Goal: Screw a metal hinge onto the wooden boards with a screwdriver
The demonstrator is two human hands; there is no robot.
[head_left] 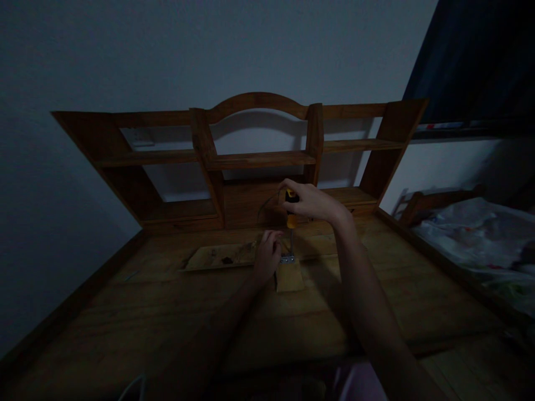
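Observation:
My right hand (311,201) is closed round the black and orange handle of a screwdriver (291,214), which stands upright with its tip on a small metal bracket (287,259). The bracket sits at the far end of a small wooden block (289,276) on the desk. My left hand (267,256) rests curled beside the block's left edge, fingers bent against the block and a long flat board (221,256) behind it. The room is dim.
The wooden desk (167,312) has a hutch of shelves (259,159) at the back against the wall. A bed with crumpled light bedding (476,239) lies to the right. A white cable (134,387) shows at the near edge.

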